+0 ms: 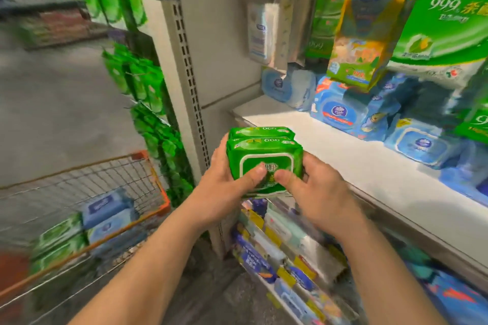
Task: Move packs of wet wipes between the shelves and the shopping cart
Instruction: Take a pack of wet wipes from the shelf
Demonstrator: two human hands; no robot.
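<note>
A stack of green wet-wipe packs [264,150] is held in front of me, at the left end of the white shelf [330,150]. My left hand [224,185] grips its left side, thumb on the front lid. My right hand [314,187] grips its right side, thumb also on the front. The wire shopping cart [142,216] with an orange rim stands at lower left, holding blue packs [105,208] and green packs [58,240].
Blue wipe packs [340,113] and tall green bags [443,34] fill the right part of the shelf. A slotted upright post [187,66] stands left of the shelf. Lower shelves [285,253] hold assorted packs. Green hanging items [148,113] line the post's left side.
</note>
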